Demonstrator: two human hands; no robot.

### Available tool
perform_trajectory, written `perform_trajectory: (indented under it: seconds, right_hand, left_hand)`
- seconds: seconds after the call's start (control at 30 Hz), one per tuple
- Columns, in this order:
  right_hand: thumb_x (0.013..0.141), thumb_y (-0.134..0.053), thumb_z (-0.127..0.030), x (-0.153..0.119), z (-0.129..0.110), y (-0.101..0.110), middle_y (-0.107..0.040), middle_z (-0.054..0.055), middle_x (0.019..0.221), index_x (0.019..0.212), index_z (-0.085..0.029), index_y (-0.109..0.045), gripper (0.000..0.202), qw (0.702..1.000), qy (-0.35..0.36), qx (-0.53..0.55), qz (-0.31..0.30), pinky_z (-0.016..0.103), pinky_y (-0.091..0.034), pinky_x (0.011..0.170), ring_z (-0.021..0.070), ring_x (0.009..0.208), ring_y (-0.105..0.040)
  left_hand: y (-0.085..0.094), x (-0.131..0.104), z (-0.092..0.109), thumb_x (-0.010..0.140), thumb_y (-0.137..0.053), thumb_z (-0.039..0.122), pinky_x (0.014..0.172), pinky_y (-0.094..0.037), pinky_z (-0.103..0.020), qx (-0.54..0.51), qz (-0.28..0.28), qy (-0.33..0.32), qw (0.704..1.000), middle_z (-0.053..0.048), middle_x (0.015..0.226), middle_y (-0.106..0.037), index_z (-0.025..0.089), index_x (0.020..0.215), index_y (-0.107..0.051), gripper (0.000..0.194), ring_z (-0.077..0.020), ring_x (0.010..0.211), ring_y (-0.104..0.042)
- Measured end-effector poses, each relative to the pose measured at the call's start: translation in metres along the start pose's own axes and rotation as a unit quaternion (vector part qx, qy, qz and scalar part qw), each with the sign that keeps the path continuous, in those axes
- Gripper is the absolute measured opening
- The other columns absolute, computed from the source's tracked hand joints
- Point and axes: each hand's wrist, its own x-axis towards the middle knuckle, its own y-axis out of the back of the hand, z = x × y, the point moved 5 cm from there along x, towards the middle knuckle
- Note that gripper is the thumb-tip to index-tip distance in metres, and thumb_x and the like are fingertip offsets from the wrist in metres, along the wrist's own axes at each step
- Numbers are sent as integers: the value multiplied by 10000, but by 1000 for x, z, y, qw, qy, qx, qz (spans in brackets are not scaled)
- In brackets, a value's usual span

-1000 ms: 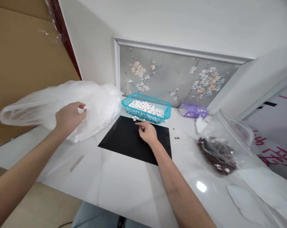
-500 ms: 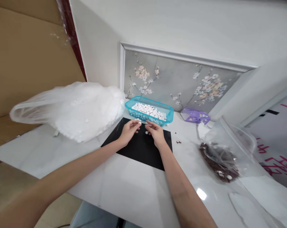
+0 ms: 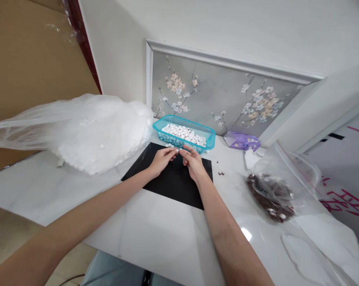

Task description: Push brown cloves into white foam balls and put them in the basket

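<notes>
Over the black mat (image 3: 173,182), my two hands meet fingertip to fingertip. My left hand (image 3: 162,161) is closed in a pinch on a small white ball (image 3: 177,151). Against the other side of the same ball, the thumb and fingers of my right hand (image 3: 194,163) are closed too. Whether a smaller piece sits between the fingers is too small to tell. Right behind the hands stands a turquoise plastic basket (image 3: 209,143) holding many white balls (image 3: 183,134). A few loose balls (image 3: 169,145) lie in front of it, by the mat's back edge.
A large clear bag of white balls (image 3: 104,135) rests on the left of the white table (image 3: 164,234). Small brown pieces (image 3: 221,173) lie right of the mat. Farther right are a purple packet (image 3: 244,141) and a clear bag of brown pieces (image 3: 270,198). A framed flower panel (image 3: 221,91) is behind.
My hands have come together, the right one moving in to the ball at the left fingertips. The whole view has shifted slightly.
</notes>
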Motion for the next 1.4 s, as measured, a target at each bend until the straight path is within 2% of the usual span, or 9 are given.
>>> perform_trajectory:
  seconds: [0.2,0.5,0.77,0.97,1.13,1.33,1.4]
  right_hand:
    - [534,-749,-274,-1,-1,0,-616,-52,698,908,-185,-565,426,1000,17,-4,20,200,-266,387,19,401,-348]
    - [553,-747,-288,-1,-2,0,-560,-63,716,889,-191,-584,386,998,47,-39,12,197,-270,369,10,399,-345]
    - [571,-741,-327,-3,0,-1,-525,-56,694,805,-181,-603,309,998,12,-63,-19,180,-235,332,2,397,-315]
    - [577,-742,-330,-6,-2,-1,-493,-71,644,787,-183,-600,293,996,-7,-70,-46,168,-193,318,2,395,-273]
    - [581,-742,-341,-7,-2,-3,-499,-72,628,770,-183,-588,291,996,-9,-67,-55,163,-189,316,3,388,-274]
    - [626,-685,-438,-6,-1,-5,-423,-81,527,692,-176,-547,303,997,15,-77,11,184,-191,313,17,361,-267]
    - [655,-646,-457,-6,-2,-4,-447,-69,560,698,-176,-541,302,995,34,-79,43,195,-203,323,20,362,-280]
  left_hand:
    - [-1,-1,1,662,-682,426,711,-446,-281,-2,-6,-3,1000,-55,816,-686,157,868,-713,341,-150,747,-581]
    - [0,-2,3,645,-709,400,747,-439,-291,-17,-16,2,1000,-60,819,-697,149,837,-721,316,-150,754,-576]
    - [1,-1,0,614,-730,407,760,-436,-301,-33,-36,12,999,-60,813,-701,159,812,-727,318,-162,790,-587]
    - [2,-3,3,544,-776,387,760,-434,-312,-42,-52,21,998,-62,804,-699,156,767,-729,324,-159,768,-579]
    - [4,-5,7,541,-779,375,748,-435,-305,-48,-57,37,997,-66,804,-696,157,754,-726,309,-151,757,-580]
    - [1,-7,9,608,-733,409,693,-425,-275,-39,-24,39,998,-50,730,-676,157,715,-709,275,-134,696,-568]
    - [1,-6,8,640,-703,447,667,-419,-268,-35,-10,37,999,-46,696,-666,155,718,-706,303,-127,663,-560]
